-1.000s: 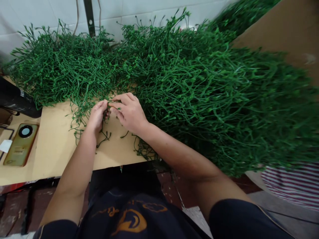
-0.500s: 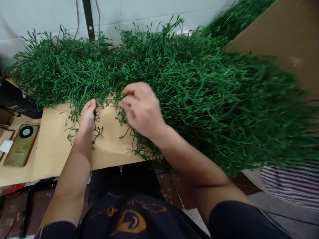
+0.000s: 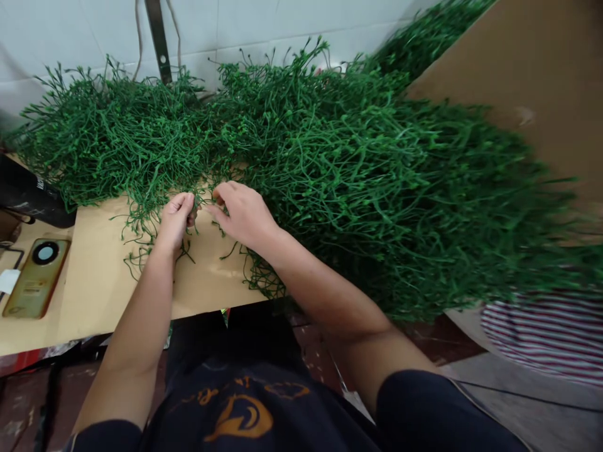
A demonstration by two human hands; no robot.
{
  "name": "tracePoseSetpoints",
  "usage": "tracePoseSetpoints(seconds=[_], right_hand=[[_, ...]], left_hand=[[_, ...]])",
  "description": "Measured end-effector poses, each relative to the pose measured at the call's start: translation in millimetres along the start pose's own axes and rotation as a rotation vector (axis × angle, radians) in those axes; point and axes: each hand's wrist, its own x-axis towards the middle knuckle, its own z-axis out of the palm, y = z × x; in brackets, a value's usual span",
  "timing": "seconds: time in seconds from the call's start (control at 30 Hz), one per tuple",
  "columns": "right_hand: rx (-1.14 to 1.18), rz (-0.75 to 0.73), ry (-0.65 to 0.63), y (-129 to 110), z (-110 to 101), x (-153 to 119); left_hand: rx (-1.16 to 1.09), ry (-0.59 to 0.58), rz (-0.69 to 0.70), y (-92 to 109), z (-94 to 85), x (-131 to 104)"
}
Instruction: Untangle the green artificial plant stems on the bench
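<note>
Thin green plastic stems with small budded tips lie in a wide heap (image 3: 358,169) on the right and a smaller heap (image 3: 127,138) on the left. My left hand (image 3: 179,216) is closed around a few green stems, whose ends show below and beside the fingers. Close to its right, my right hand (image 3: 240,210) has its thumb and fingers bent toward the held stems. Whether anything is between those fingertips is too small to tell. Both hands are over the tan board (image 3: 202,282), and loose stems lie on it near them.
A phone (image 3: 38,278) lies at the left, below a black cylindrical object (image 3: 32,191). A large cardboard sheet (image 3: 532,94) leans at the back right. Behind the heaps are a pale wall and a metal upright (image 3: 159,41). Striped cloth (image 3: 546,336) shows at the lower right.
My right hand has moved left and slightly down, closer to my left hand. My left hand has shifted slightly right, still closed on stems. The whole view has shifted a little.
</note>
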Motion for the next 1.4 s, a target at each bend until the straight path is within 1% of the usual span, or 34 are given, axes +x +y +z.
tracePoseSetpoints(seconds=[0.07, 0.17, 0.2, 0.23, 0.27, 0.3, 0.33, 0.4, 0.43, 0.47, 0.53, 0.63, 0.73, 0.8, 0.83, 0.87, 0.93, 1.0, 1.03, 1.13, 1.27, 1.4], right_hand=[[0.067, 0.040, 0.043, 2, 7, 3], [0.277, 0.093, 0.185, 16, 11, 8], [0.379, 0.118, 0.200, 21, 13, 10], [0.490, 0.149, 0.186, 25, 15, 11], [0.602, 0.177, 0.144, 28, 17, 12], [0.701, 0.191, 0.074, 29, 19, 13], [0.780, 0.184, -0.017, 29, 21, 13], [0.858, 0.119, -0.182, 26, 23, 14], [0.858, 0.080, -0.222, 24, 24, 14], [0.844, 0.051, -0.231, 22, 24, 14], [0.793, 0.038, -0.183, 20, 25, 14], [0.650, 0.090, -0.061, 21, 25, 11], [0.414, 0.153, 0.141, 22, 23, 4], [0.279, 0.141, 0.255, 21, 21, 0], [0.232, 0.118, 0.274, 19, 20, -2], [0.198, 0.095, 0.261, 18, 19, -3], [0.155, 0.069, 0.162, 15, 20, -3], [0.147, 0.094, 0.061, 15, 21, -2], [0.160, 0.116, 0.033, 15, 22, 0], [0.239, 0.135, 0.028, 19, 25, 4], [0.289, 0.068, 0.033, 23, 26, 6], [0.338, 0.008, 0.006, 21, 25, 4]], left_hand=[[-0.018, 0.017, -0.004, 0, 0.1, 0], [-0.033, 0.017, -0.001, -1, 1.1, 1], [-0.030, 0.015, -0.002, -1, 1.7, 2], [-0.026, 0.013, -0.003, -1, 2.4, 2], [-0.022, 0.010, -0.005, -2, 3.0, 2], [-0.021, 0.007, -0.005, -2, 3.3, 2], [-0.021, 0.001, -0.003, -2, 3.4, 2], [-0.032, -0.015, 0.004, -2, 2.6, 2], [-0.042, -0.021, 0.006, -3, 1.9, 2], [-0.051, -0.024, 0.006, -3, 1.0, 3], [-0.070, -0.020, -0.004, -4, -0.6, 3], [-0.074, 0.012, -0.037, -4, -1.5, 5], [-0.055, 0.045, -0.060, -3, -0.3, 5], [-0.045, 0.044, -0.058, -2, 0.5, 5], [-0.044, 0.037, -0.054, -2, 0.7, 5], [-0.043, 0.030, -0.051, -2, 0.7, 5], [-0.041, 0.029, -0.048, -3, 0.2, 5], [-0.044, 0.041, -0.049, -4, -0.6, 5], [-0.045, 0.046, -0.051, -5, -0.8, 5], [-0.049, 0.029, -0.062, -5, -0.7, 4], [-0.047, -0.001, -0.070, -4, 0.6, 3], [-0.091, -0.003, -0.083, -5, -0.4, 4]])
